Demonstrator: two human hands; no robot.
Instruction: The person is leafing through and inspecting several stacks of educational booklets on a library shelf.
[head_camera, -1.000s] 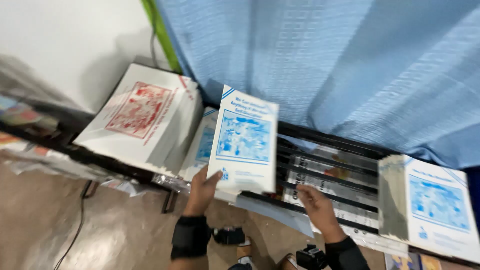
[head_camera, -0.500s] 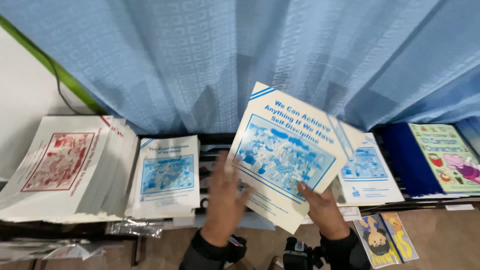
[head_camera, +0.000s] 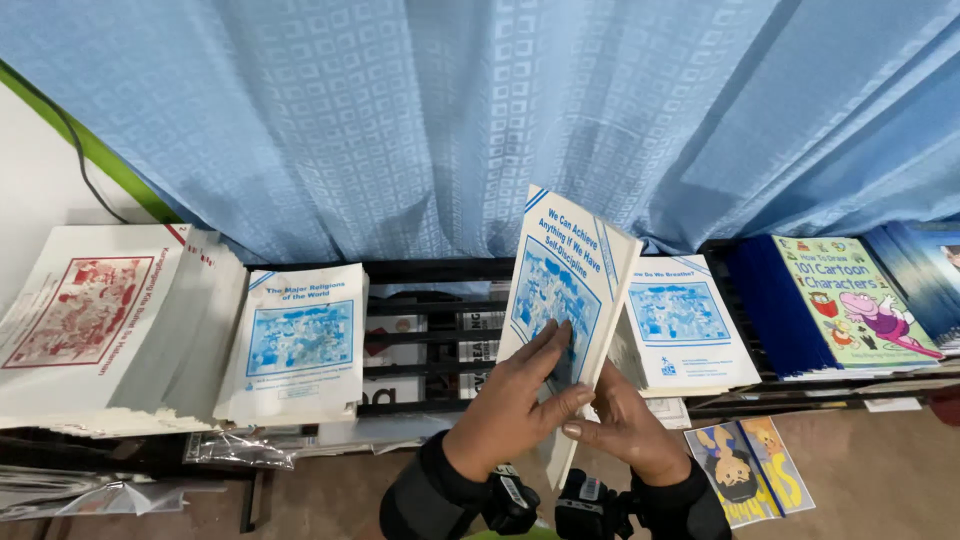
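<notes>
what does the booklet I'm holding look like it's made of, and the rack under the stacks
Booklet: seemingly paper with a smooth card cover, thin and printed in blue and white. Rack: probably black-painted metal, judging by its slim, straight dark bars.

A smooth, slightly glossy paper booklet is catching light; the curtain is showing woven, patterned blue cloth; the rack is looking like matt black metal.

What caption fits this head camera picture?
Both hands, left hand and right hand, hold a blue-and-white booklet above a black rack.

White booklet with blue picture; pale blue checked curtain.
</notes>
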